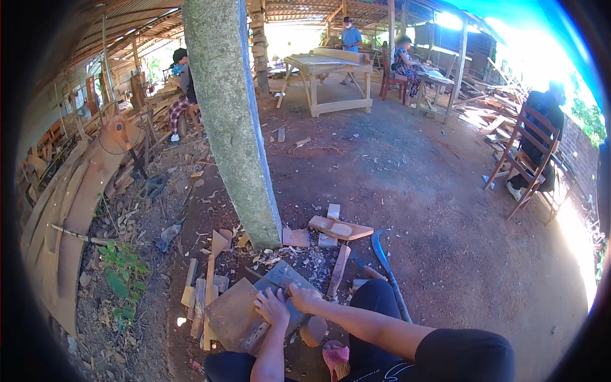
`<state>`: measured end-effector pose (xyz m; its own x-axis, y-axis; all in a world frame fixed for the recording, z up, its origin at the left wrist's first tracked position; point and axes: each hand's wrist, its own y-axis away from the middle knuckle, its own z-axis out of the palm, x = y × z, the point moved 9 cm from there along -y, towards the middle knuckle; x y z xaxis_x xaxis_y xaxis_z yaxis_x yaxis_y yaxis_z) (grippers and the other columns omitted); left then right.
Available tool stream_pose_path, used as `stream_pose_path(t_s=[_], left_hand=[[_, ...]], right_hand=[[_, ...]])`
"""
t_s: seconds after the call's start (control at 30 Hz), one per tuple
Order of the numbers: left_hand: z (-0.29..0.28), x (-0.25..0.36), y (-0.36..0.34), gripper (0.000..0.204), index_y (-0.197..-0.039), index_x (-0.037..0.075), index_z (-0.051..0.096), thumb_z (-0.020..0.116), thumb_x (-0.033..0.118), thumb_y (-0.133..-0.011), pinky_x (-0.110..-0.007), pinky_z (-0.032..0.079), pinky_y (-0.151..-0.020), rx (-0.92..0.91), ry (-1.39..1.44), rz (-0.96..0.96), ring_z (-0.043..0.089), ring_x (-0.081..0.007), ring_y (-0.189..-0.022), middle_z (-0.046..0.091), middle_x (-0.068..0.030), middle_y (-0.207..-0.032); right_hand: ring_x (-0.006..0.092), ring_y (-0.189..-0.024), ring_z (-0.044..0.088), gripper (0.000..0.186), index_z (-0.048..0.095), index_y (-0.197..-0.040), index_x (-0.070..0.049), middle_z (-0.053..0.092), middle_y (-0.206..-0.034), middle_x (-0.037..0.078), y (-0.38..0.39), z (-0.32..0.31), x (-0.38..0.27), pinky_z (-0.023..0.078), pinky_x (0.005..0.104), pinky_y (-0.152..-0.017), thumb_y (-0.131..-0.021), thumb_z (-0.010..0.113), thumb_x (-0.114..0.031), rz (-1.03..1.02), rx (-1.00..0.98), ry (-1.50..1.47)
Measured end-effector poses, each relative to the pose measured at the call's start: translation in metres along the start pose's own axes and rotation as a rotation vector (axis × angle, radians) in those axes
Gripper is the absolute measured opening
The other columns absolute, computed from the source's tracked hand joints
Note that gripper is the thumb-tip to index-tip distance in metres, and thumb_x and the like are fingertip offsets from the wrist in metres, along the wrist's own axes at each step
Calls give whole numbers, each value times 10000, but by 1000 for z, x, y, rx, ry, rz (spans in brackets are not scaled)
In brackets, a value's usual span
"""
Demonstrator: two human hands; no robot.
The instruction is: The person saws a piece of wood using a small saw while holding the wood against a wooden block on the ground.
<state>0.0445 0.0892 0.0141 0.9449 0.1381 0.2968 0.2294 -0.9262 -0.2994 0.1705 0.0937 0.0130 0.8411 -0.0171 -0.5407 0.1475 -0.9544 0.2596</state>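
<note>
My right hand [304, 298] is closed around one end of a narrow dark blade-like tool [259, 276]; its exact kind is too small to make out. The tool slants to the upper left over a grey-blue flat board [289, 272] in front of me. Close beside it, my left hand [272, 308] lies with fingers stretched over the edge of a brown wooden board [234, 312]. Whatever is under its fingertips is hidden. A rounded wooden piece [313, 332] sits just below my right wrist.
A stone post [232, 127] rises beyond the boards. Wood offcuts [340, 228] and shavings lie round its foot. At right rests a curved-bladed machete [389, 270]. Further off are a wooden table [337, 67], a standing fan [121, 130], a chair [525, 156] and several people.
</note>
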Motion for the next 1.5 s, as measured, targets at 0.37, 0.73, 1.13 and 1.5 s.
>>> stream_pose_path(t_s=[0.37,0.73,1.13,1.5], left_hand=[[34,5,-20,285,-1002,183,649,442,366,-933,-478,424,-775,-400,-192,166,528,-241,-1013,595,-37,-1003],[10,-9,-6,409,-980,126,659,386,429,-952,-487,418,-823,-165,-42,-24,487,-322,-1044,538,-141,-1097],[25,-10,2,389,-1032,156,653,435,463,-932,-501,411,-829,-119,-27,-95,462,-346,-1046,508,-146,-1113],[14,-6,-9,439,-1131,198,642,379,497,-947,-532,393,-904,-320,-64,40,432,-331,-1155,492,-131,-1248]], right_hand=[[401,-992,626,340,456,-1209,-79,642,-1032,255,-33,34,25,479,500,-859,-904,393,-216,33,-123,233],[474,-949,598,356,393,-1141,-67,620,-997,292,-5,9,2,460,544,-832,-888,541,-269,-107,-17,65],[442,-956,620,335,400,-1130,-58,635,-998,270,-6,11,18,483,514,-834,-902,528,-267,-105,-46,66],[434,-972,620,358,393,-1144,-54,637,-1000,275,-1,6,11,481,505,-851,-909,518,-293,-10,-86,110]])
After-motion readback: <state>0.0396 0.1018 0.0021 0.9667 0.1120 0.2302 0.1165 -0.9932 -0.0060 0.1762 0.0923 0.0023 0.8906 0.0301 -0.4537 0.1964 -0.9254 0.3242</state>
